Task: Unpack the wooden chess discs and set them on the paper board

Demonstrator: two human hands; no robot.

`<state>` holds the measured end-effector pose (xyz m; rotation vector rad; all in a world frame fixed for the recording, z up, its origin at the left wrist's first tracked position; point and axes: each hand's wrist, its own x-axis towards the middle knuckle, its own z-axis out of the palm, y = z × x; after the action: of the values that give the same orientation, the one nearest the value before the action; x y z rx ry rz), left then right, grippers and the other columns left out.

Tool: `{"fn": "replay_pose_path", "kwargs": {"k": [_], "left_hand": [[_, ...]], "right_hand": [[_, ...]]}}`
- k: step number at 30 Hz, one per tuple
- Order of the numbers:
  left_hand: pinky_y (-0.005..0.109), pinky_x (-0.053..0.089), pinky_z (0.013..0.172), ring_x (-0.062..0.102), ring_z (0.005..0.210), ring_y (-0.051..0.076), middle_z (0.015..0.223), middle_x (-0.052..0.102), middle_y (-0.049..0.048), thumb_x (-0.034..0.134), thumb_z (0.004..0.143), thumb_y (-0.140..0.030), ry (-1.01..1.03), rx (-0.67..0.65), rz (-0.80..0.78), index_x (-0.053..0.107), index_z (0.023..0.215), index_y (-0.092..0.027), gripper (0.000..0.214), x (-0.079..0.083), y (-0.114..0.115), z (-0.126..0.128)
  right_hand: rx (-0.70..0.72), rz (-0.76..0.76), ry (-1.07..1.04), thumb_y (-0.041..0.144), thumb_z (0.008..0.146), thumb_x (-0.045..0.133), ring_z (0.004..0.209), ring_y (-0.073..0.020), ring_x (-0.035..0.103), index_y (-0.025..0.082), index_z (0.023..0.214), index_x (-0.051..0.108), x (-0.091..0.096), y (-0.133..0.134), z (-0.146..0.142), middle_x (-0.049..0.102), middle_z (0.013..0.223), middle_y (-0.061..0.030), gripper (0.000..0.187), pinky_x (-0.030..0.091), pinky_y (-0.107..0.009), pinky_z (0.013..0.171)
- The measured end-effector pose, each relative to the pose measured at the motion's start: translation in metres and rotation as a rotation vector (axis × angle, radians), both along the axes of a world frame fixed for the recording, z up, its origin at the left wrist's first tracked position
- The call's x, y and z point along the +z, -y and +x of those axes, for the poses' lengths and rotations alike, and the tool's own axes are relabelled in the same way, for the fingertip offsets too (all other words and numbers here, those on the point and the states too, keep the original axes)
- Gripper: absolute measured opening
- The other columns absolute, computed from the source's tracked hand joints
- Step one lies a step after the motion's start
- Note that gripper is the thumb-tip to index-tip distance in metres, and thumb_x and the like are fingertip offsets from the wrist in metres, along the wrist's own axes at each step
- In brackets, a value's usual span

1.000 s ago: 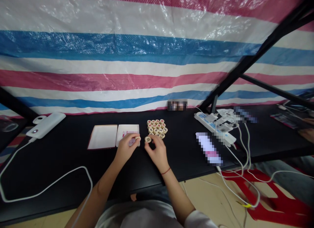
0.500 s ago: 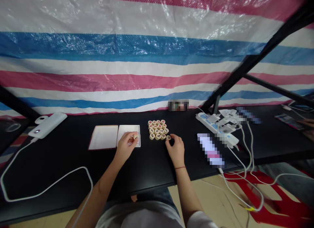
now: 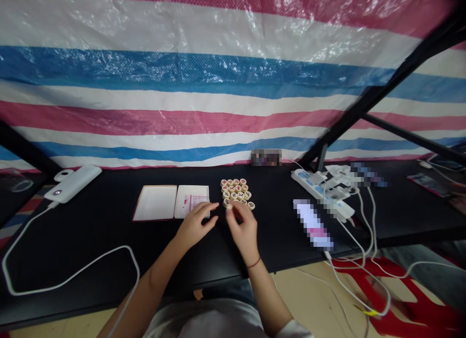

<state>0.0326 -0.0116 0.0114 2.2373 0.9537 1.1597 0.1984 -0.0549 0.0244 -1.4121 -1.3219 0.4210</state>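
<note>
Several round Chinese chess pieces (image 3: 237, 188) lie in close rows on the black table, some with red characters and some with dark ones. My right hand (image 3: 243, 230) pinches one chess piece (image 3: 229, 207) at the near edge of the rows and hides a few others. Just left of it my left hand (image 3: 194, 225) has its thumb and fingers apart, with nothing between them. Behind the left hand sits an open shallow box, its white tray (image 3: 181, 201) showing a sheet with pink lines, and its lid (image 3: 156, 202) lying flat beside it.
A white power bank (image 3: 74, 184) with a looping cable lies at the left. To the right are a phone (image 3: 313, 225) and a power strip (image 3: 337, 200) crowded with plugs and cables. A striped tarp (image 3: 182, 95) hangs behind the table (image 3: 91, 260).
My left hand has moved right and out of the tray, and the piece it held is gone from it. My right hand has moved left from the last piece and now holds one.
</note>
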Motion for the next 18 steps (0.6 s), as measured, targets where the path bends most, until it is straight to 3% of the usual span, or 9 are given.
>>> {"fn": "replay_pose_path", "kwargs": {"k": [3, 6, 8, 13, 18], "left_hand": [[0.036, 0.05, 0.095, 0.062, 0.103, 0.018, 0.106, 0.066, 0.0057, 0.052, 0.091, -0.025, -0.089, 0.075, 0.056, 0.063, 0.112, -0.025, 0.024, 0.007, -0.009, -0.015], [0.037, 0.049, 0.092, 0.061, 0.1, 0.019, 0.103, 0.066, 0.0059, 0.054, 0.09, -0.026, -0.182, 0.157, 0.095, 0.067, 0.104, -0.023, 0.019, 0.011, -0.016, -0.038], [0.039, 0.045, 0.095, 0.06, 0.101, 0.021, 0.102, 0.067, 0.005, 0.057, 0.087, -0.027, -0.266, 0.206, 0.108, 0.068, 0.099, -0.024, 0.017, 0.01, -0.017, -0.053], [0.043, 0.037, 0.094, 0.055, 0.105, 0.024, 0.103, 0.066, 0.0036, 0.065, 0.08, -0.03, -0.457, 0.296, 0.076, 0.07, 0.09, -0.026, 0.012, 0.0, -0.005, -0.074], [0.04, 0.033, 0.088, 0.052, 0.097, 0.022, 0.094, 0.067, 0.0033, 0.062, 0.084, -0.026, -0.526, 0.274, 0.052, 0.07, 0.081, -0.024, 0.008, -0.007, 0.001, -0.066]], "right_hand": [[-0.222, -0.032, 0.06, 0.041, 0.086, 0.054, 0.082, -0.0193, 0.062, 0.015, 0.103, 0.069, -0.01, -0.008, 0.041, 0.064, 0.1, -0.012, 0.034, 0.053, -0.032, 0.072], [-0.297, -0.125, 0.186, 0.045, 0.082, 0.055, 0.078, -0.0204, 0.061, 0.013, 0.108, 0.065, -0.027, -0.015, 0.076, 0.066, 0.094, -0.0111, 0.042, 0.05, -0.033, 0.072], [-0.3, -0.181, 0.304, 0.048, 0.08, 0.055, 0.08, -0.0225, 0.061, 0.015, 0.101, 0.064, -0.04, -0.018, 0.089, 0.067, 0.089, -0.0098, 0.04, 0.048, -0.034, 0.073], [-0.25, -0.164, 0.446, 0.046, 0.082, 0.051, 0.081, -0.0239, 0.059, 0.019, 0.093, 0.063, -0.058, -0.018, 0.093, 0.068, 0.087, -0.0086, 0.032, 0.045, -0.035, 0.077], [-0.243, -0.134, 0.449, 0.046, 0.084, 0.051, 0.079, -0.0228, 0.058, 0.019, 0.095, 0.063, -0.06, -0.02, 0.09, 0.069, 0.09, -0.008, 0.031, 0.045, -0.035, 0.077]]}}
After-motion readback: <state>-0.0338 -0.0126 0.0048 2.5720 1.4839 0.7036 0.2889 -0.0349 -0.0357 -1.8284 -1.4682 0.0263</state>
